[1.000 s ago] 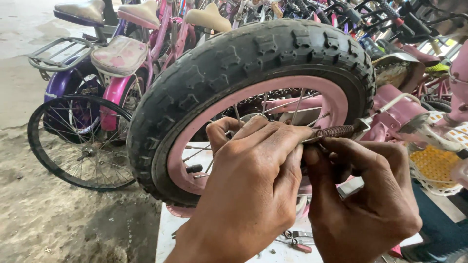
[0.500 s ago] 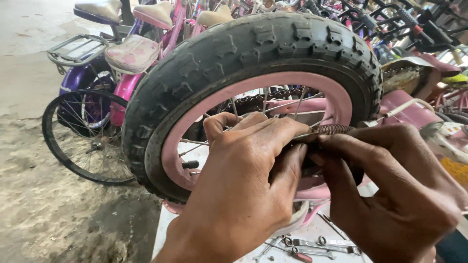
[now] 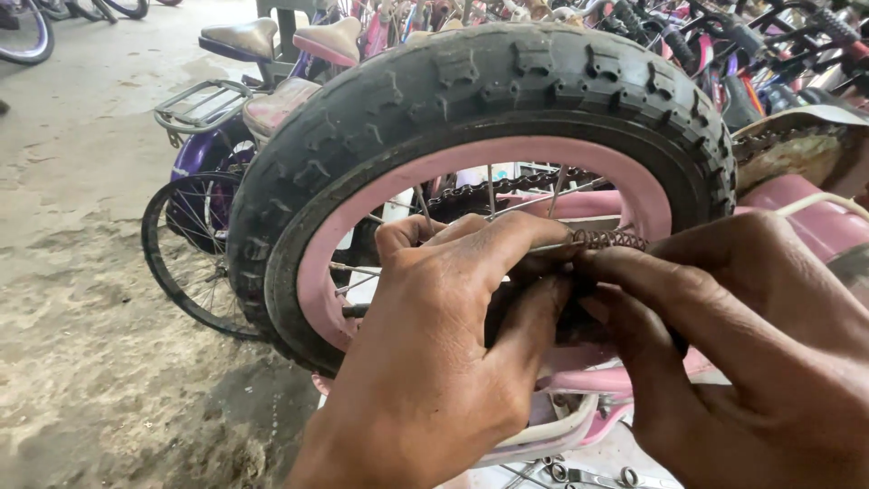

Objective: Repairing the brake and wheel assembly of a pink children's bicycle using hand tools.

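Note:
A small bicycle wheel with a knobby black tyre (image 3: 507, 81) and a pink rim (image 3: 326, 272) stands upright in front of me. My left hand (image 3: 444, 362) and my right hand (image 3: 751, 362) meet at the wheel's hub, fingers pinched together over it. A rusty coil spring (image 3: 608, 239) lies across the top of my fingertips, gripped between both hands. The hub itself is hidden behind my fingers. Thin spokes (image 3: 493, 192) and a chain (image 3: 507, 186) show through the wheel.
Several parked children's bicycles stand behind, among them a purple one with a rear rack (image 3: 195, 104) and tan saddles (image 3: 240, 38). Sandy concrete floor (image 3: 81, 299) lies to the left. Loose wrenches and nuts (image 3: 579, 473) lie on a white surface below the wheel.
The view has drawn closer to the wheel. Both hands have closed in tighter around the hub and the spring, with the right hand now higher and further left.

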